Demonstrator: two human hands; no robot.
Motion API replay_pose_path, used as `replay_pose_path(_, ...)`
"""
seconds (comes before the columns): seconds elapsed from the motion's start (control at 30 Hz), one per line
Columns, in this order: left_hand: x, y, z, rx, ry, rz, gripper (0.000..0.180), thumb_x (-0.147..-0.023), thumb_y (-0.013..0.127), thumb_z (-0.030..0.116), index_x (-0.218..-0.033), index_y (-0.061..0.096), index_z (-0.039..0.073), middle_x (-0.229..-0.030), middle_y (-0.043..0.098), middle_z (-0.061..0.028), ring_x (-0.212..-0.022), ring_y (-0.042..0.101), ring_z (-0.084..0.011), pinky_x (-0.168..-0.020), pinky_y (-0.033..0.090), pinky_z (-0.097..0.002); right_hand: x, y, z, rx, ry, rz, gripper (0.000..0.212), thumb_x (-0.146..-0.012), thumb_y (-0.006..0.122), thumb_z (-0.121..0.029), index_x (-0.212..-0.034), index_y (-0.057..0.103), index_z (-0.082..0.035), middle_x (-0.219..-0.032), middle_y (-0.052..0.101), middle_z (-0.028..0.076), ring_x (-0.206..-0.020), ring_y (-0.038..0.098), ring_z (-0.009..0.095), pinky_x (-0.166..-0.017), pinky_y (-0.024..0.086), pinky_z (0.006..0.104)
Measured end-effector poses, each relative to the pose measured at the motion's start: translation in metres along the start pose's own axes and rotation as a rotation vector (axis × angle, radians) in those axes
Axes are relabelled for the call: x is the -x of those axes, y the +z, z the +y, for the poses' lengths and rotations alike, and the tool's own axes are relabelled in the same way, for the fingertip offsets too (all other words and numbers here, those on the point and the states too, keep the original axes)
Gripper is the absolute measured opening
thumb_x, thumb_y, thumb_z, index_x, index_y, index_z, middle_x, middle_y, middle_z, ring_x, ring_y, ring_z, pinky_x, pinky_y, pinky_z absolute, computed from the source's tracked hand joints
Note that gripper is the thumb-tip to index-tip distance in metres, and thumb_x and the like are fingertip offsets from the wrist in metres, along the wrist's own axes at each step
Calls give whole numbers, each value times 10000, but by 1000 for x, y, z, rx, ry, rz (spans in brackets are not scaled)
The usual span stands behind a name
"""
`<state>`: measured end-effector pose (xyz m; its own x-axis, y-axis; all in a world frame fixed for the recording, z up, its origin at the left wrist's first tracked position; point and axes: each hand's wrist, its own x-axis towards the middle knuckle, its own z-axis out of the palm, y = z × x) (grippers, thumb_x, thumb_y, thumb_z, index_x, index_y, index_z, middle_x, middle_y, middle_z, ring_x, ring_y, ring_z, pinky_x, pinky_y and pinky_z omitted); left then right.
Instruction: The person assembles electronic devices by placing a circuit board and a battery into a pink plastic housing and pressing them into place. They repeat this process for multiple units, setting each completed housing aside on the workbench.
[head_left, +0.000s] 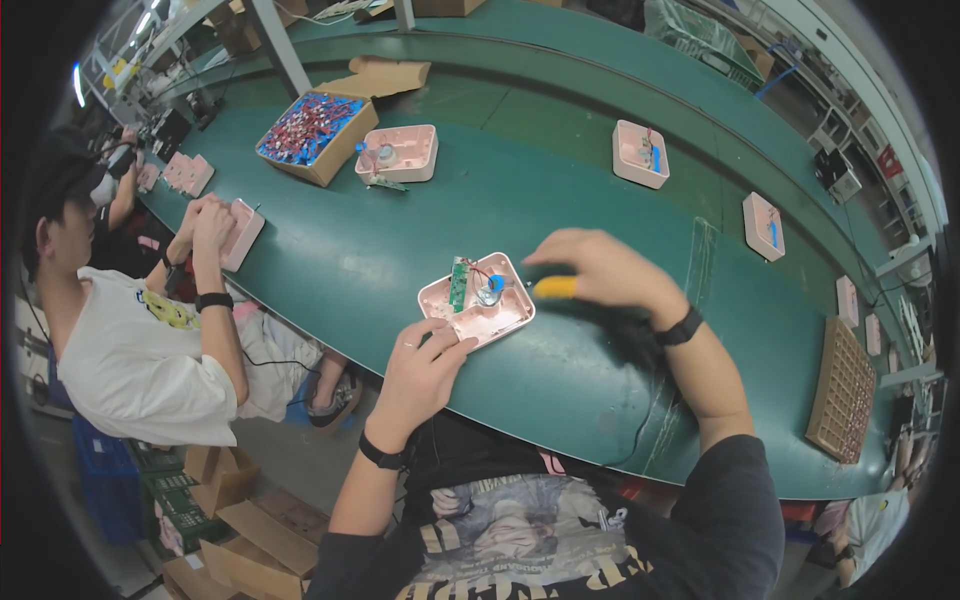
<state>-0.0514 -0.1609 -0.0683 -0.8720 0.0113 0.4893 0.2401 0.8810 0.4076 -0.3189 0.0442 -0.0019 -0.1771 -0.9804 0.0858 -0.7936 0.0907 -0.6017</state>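
Note:
A pale pink plastic housing (497, 325) lies open side up on the green bench in front of me. Inside it are a green circuit board (459, 284), standing on edge, and a round metal part with a blue piece (490, 290), with red wires between them. My left hand (422, 365) grips the housing's near left edge, fingertips over the rim. Just right of the housing is my right hand (605, 268), smeared by motion, closed on a yellow-handled tool (555, 288). The tool points at the housing's right wall; its exact kind cannot be made out.
More pink housings (640, 155) stand along the green bench (540, 190). A cardboard box (335, 150) of blue and red wired parts sits at the far left. A co-worker (150, 330) handles a housing at left. A compartmented brown tray (840, 392) lies at right.

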Motion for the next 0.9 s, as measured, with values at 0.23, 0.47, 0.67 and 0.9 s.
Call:
replay_pose_path(0.23, -8, -5, -17, 197, -27, -2, 271, -849, 781, 72, -1120, 772, 72, -1086, 691, -109, -1185, 626, -345, -1009, 512, -481, -9, 48, -17, 151, -22, 120, 361, -926, 807, -316, -1160, 728, -54, -973, 598, 104, -971, 609, 321, -877, 514, 454)
replay_pose_path(0.47, -45, 18, -16, 59, -427, 173, 171, -901, 777, 140, -1055, 786, 68, -1277, 636, -202, -1271, 548, -426, -1074, 466, -503, -13, 61, -37, 183, -68, 123, 311, -942, 783, -314, -1126, 717, -72, -953, 613, 105, -953, 619, 324, -846, 514, 424)
replay_pose_path(0.67, -42, 31, -52, 307, -530, 86, 155, -921, 769, 161, -1022, 801, 49, -1358, 640, -183, -1249, 584, -372, -1066, 472, -439, -23, 33, -28, -176, 153, 57, 262, -965, 727, -233, -1148, 708, -46, -955, 661, 138, -920, 653, 352, -834, 525, 442)
replay_pose_path(0.9, -50, 28, -61, 679, -665, 34, 167, -942, 747, 182, -999, 821, 45, -1393, 654, -166, -1324, 565, -339, -1058, 492, -425, -13, 45, 27, 130, 299, 211, 249, -961, 656, -98, -1199, 713, -54, -1054, 714, 147, -970, 690, 352, -888, 551, 448)
